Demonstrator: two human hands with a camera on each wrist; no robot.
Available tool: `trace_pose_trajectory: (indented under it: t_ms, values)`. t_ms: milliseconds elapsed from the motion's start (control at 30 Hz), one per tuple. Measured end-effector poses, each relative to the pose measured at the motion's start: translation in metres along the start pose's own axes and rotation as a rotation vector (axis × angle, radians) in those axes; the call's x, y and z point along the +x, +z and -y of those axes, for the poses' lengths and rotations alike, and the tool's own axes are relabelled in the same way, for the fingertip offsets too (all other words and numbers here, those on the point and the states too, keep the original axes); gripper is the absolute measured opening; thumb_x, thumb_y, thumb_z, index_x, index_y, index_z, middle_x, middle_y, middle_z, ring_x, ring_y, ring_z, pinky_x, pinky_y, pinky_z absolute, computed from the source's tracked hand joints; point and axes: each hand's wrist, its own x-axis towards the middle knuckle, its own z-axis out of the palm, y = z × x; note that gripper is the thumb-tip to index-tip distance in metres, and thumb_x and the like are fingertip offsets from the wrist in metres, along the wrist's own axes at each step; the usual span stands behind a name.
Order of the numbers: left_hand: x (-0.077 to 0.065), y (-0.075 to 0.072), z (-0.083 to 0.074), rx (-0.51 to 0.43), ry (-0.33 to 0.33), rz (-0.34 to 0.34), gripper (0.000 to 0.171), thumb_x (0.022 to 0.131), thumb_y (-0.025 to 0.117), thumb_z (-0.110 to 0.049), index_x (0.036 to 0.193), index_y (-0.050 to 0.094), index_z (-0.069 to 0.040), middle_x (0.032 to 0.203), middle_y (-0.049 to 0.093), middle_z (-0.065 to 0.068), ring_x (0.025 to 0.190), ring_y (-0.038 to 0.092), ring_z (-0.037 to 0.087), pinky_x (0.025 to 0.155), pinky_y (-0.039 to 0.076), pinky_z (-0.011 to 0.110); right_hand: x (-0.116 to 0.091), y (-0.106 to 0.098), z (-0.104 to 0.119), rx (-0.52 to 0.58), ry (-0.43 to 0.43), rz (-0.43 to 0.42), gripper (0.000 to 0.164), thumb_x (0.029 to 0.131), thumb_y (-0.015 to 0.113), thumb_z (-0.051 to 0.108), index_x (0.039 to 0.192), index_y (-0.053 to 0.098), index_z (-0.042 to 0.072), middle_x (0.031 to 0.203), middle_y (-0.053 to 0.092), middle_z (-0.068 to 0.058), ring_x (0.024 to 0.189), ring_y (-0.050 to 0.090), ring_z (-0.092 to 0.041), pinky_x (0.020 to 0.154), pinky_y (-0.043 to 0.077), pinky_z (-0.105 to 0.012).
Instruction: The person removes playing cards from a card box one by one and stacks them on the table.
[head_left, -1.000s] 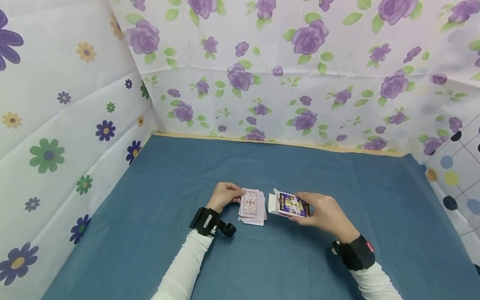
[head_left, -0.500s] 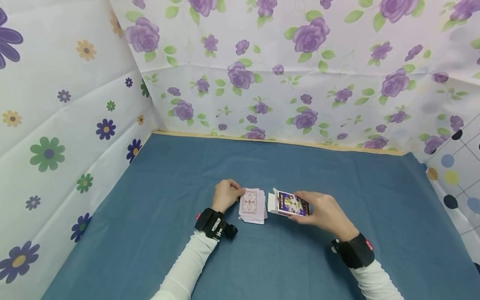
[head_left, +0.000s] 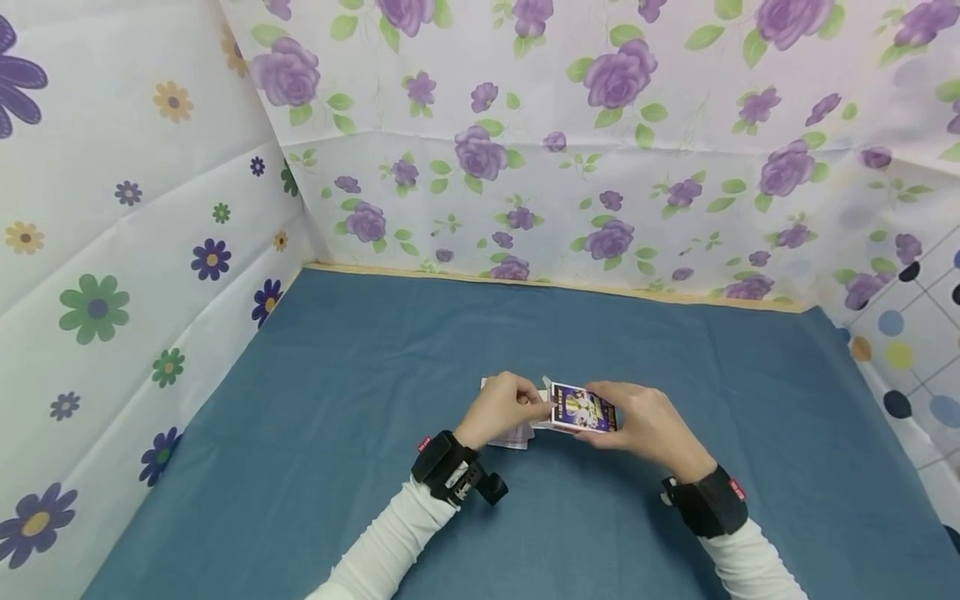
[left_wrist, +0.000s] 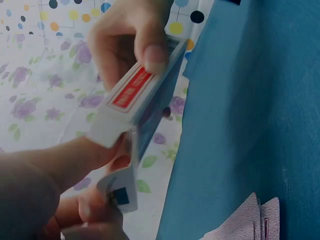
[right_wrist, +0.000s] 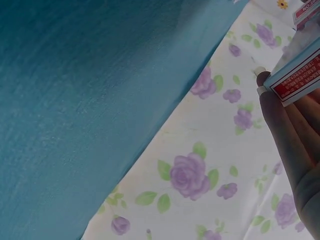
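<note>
My right hand (head_left: 652, 425) grips a small playing-card box (head_left: 587, 409) with a dark picture front, thumb and fingers on its sides. The box's open end faces left, toward my left hand (head_left: 504, 408). In the left wrist view, the thumb and a finger of that hand (left_wrist: 70, 167) reach into the opening of the card box (left_wrist: 132, 95), beside a loose white flap (left_wrist: 122, 192). I cannot tell whether they pinch anything inside. A stack of playing cards (head_left: 513, 438) lies on the cloth, partly hidden under my left hand; its corner, a few cards (left_wrist: 245, 222), shows in the left wrist view.
A blue cloth (head_left: 390, 333) covers the table, with a pale edging strip (head_left: 420, 275) at the back. Flower-print sheets (head_left: 480, 158) stand behind and to the left; a dotted sheet (head_left: 911, 350) stands at the right. Both wrists wear black camera straps (head_left: 448, 467).
My left hand has moved right from the upper left corner of the card stack to the open end of the card box. My right hand and the box have stayed nearly still.
</note>
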Motion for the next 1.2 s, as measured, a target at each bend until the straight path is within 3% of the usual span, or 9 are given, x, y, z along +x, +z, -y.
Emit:
trace_pose_trajectory:
  t_ms: [100, 200, 467, 733, 867, 1033, 1200]
  values:
    - [-0.001, 0.006, -0.001, 0.026, -0.046, -0.028, 0.03, 0.088, 0.071, -0.021, 0.063, 0.064, -0.007, 0.053, 0.04, -0.006, 0.047, 0.032, 0.007, 0.048, 0.024, 0.021, -0.001, 0.001, 0.001, -0.002, -0.009, -0.008, 0.064, 0.07, 0.084, 0.046, 0.119, 0.067, 0.01, 0.107, 0.072, -0.006, 0.089, 0.069, -0.017, 0.07, 0.054, -0.034]
    - [-0.002, 0.009, -0.002, 0.031, -0.066, -0.03, 0.029, 0.086, 0.071, -0.015, 0.06, 0.064, -0.006, 0.053, 0.047, -0.006, 0.047, 0.036, 0.007, 0.047, 0.027, 0.02, -0.001, 0.002, 0.003, 0.005, -0.016, -0.015, 0.064, 0.07, 0.084, 0.047, 0.12, 0.067, 0.01, 0.107, 0.072, -0.006, 0.089, 0.069, -0.017, 0.07, 0.054, -0.033]
    - [0.0, 0.008, 0.0, -0.123, -0.136, -0.005, 0.02, 0.084, 0.07, -0.01, 0.066, 0.07, -0.003, 0.079, 0.062, 0.002, 0.051, 0.039, 0.01, 0.049, 0.03, 0.023, -0.001, 0.003, 0.003, 0.019, -0.029, -0.036, 0.064, 0.069, 0.085, 0.045, 0.12, 0.066, 0.01, 0.107, 0.072, -0.007, 0.088, 0.069, -0.017, 0.069, 0.054, -0.033]
    - [0.0, 0.006, 0.0, -0.101, -0.152, -0.005, 0.019, 0.083, 0.074, -0.014, 0.066, 0.073, -0.004, 0.08, 0.062, 0.002, 0.059, 0.042, 0.011, 0.05, 0.031, 0.023, -0.003, 0.002, 0.004, 0.026, -0.036, -0.052, 0.065, 0.069, 0.085, 0.045, 0.12, 0.066, 0.009, 0.108, 0.072, -0.008, 0.09, 0.069, -0.018, 0.07, 0.054, -0.034]
    - [0.003, 0.001, 0.001, -0.195, -0.165, 0.037, 0.015, 0.084, 0.073, -0.014, 0.075, 0.076, -0.002, 0.084, 0.066, 0.004, 0.065, 0.045, 0.012, 0.055, 0.035, 0.023, -0.002, 0.002, 0.002, 0.032, -0.042, -0.064, 0.064, 0.069, 0.085, 0.043, 0.12, 0.067, 0.009, 0.107, 0.072, -0.008, 0.088, 0.07, -0.018, 0.068, 0.054, -0.032]
    - [0.006, -0.009, 0.004, -0.323, -0.188, 0.103, 0.017, 0.085, 0.074, -0.018, 0.086, 0.077, -0.001, 0.077, 0.067, 0.001, 0.06, 0.045, 0.013, 0.051, 0.033, 0.025, -0.001, 0.001, 0.0, 0.036, -0.055, -0.078, 0.064, 0.069, 0.086, 0.042, 0.12, 0.067, 0.009, 0.107, 0.072, -0.008, 0.088, 0.07, -0.018, 0.068, 0.054, -0.032]
    - [0.003, -0.022, 0.007, -0.336, -0.178, 0.134, 0.018, 0.087, 0.073, -0.02, 0.09, 0.076, -0.003, 0.063, 0.056, -0.003, 0.05, 0.033, 0.012, 0.052, 0.03, 0.029, -0.002, 0.001, -0.001, 0.03, -0.051, -0.076, 0.064, 0.068, 0.086, 0.042, 0.119, 0.067, 0.008, 0.107, 0.072, -0.008, 0.087, 0.07, -0.017, 0.067, 0.054, -0.031]
